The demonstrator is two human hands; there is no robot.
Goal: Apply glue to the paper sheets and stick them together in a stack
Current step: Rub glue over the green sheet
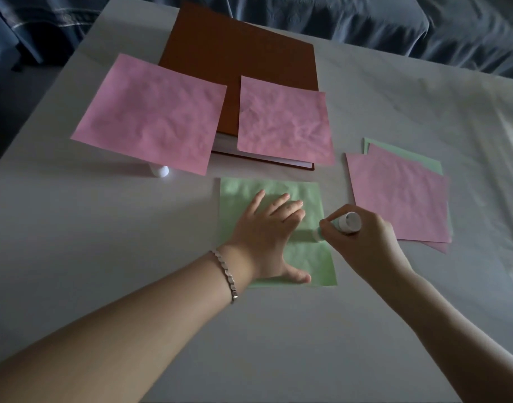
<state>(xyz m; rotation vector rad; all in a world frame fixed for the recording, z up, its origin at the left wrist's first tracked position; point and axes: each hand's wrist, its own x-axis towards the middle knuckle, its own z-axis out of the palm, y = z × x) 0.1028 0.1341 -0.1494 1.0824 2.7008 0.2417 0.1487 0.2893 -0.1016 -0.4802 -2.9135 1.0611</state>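
Nearest the lens: left forearm (pixel 118 330), silver link bracelet (pixel 227 274) at the wrist. Left hand (pixel 266 237) lies flat, fingers straight and spread, palm down on the pale green square paper sheet (pixel 249 189), pinning it to the white table cover (pixel 75 228); it grips nothing. Right hand (pixel 362 242) has fingers and thumb curled tight round a white-bodied glue stick (pixel 348 223), blunt end up toward the camera. The stick's long axis tilts from upper right down to lower left. Its tip meets the green sheet at the right edge, about mid-height, just beside the left fingertips. I can't tell whether any glue is laid down, too dim.

Relation that counts, as I read it: bare paper runs left of the tip, and the left hand covers most of that middle band, so a leftward stroke would run into it. Strips above and below the hand are free. I judge gluing is under way on this sheet, stacking not yet done.

Next sheets: pile of crumpled pink and green sheets (pixel 400 196) just right of the right hand, which is the nearer one. Large pink paper square (pixel 150 114) and smaller pink paper square (pixel 281 123) lie farther back, both overlapping a brown hardcover book (pixel 234 53). Small white rounded piece (pixel 160 171), maybe the cap, peeks from under the large pink square. Blue fabric (pixel 394 24) behind the table.
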